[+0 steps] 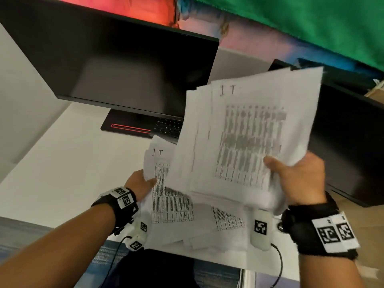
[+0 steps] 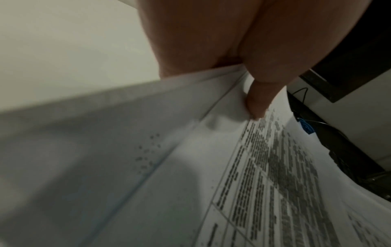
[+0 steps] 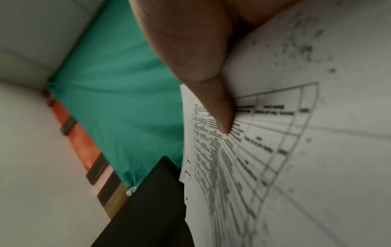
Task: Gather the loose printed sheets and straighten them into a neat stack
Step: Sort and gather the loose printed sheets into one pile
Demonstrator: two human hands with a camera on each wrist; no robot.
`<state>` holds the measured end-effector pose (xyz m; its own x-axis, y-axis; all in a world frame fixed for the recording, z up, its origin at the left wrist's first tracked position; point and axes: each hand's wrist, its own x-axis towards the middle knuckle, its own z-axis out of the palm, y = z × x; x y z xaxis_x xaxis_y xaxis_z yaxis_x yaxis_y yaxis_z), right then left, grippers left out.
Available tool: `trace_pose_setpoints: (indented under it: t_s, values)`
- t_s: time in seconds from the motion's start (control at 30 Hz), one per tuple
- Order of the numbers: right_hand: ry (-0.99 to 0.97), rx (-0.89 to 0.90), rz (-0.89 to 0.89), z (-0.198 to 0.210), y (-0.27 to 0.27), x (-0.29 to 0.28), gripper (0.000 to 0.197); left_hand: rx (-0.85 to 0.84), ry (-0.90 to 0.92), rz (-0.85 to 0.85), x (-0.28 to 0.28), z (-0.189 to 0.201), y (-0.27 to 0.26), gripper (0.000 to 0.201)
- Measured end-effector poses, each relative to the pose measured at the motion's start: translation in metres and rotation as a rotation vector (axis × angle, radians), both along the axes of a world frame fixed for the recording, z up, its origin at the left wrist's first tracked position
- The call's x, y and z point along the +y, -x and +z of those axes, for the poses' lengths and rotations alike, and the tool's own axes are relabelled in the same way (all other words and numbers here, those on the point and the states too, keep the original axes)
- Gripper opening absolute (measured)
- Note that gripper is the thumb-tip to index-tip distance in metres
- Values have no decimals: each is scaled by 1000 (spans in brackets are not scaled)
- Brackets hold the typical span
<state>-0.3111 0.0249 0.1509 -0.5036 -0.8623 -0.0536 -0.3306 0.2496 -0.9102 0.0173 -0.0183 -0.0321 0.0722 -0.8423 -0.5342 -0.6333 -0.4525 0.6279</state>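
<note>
While the right hand pinches raised sheets, the left hand's grip holds a lower sheet.

I can't read the printed tables on the raised sheets; the head view blurs them to grey bars. My right hand shows its thumb only, fingers hidden behind the paper. The left hand is part covered by a lower sheet. At centre, the keyboard disappears under the sheets, keys too small to tell.
</note>
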Motion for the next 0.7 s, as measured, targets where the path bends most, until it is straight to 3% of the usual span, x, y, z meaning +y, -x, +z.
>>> trace_pose_setpoints:
  t_s: [0.07,0.1,0.2,0.23,0.33,0.43,0.53,0.6,0.7]
  values:
    - [-106,-119,46,-27,-9,-2,31,93,-38,41,-1,2,-1,32]
    - [-164,-162,61,-46,-14,-5,32,170,-84,103,-3,3,-4,42]
    - [-368,-172,115,-112,-29,-14,40,391,-225,315,-7,-8,-12,102]
    - [-435,-148,115,-134,-31,-16,48,420,-239,314,-7,-8,-10,106]
    - [-582,50,109,-178,-39,-16,69,307,-194,229,-5,-2,1,89]
    - [-604,232,278,-202,-61,-10,70,260,-166,214,-8,-7,6,77]
    - [-611,175,439,-216,-81,-5,64,159,-92,102,-8,-16,7,58]
    - [-596,141,396,-213,-77,-3,61,60,-12,28,-7,-19,7,42]
    - [-632,369,187,-208,-43,1,76,16,94,-21,-7,-15,-2,41]
